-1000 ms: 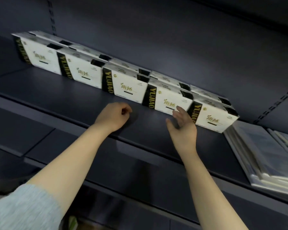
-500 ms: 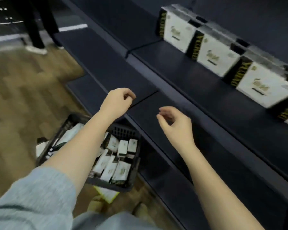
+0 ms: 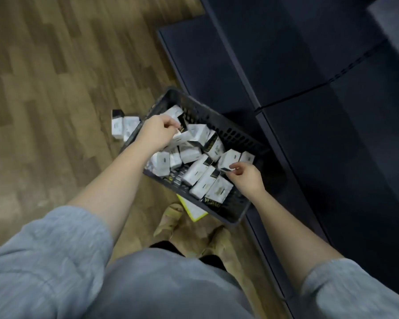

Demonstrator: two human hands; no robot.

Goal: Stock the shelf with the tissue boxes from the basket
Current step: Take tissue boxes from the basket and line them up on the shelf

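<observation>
Left hand curled onto a tissue box; right hand pinching another tissue box, both in basket. Turned down from shelf a second ago: next pickup begun.

Wood-look plank floor in brown and tan, spreading out left of both hands and beneath them. Dark navy shelving unit running along the right side, bottom deck low to the floor. Slotted upright strip crossing its back panel. Dim, even light throughout.
</observation>
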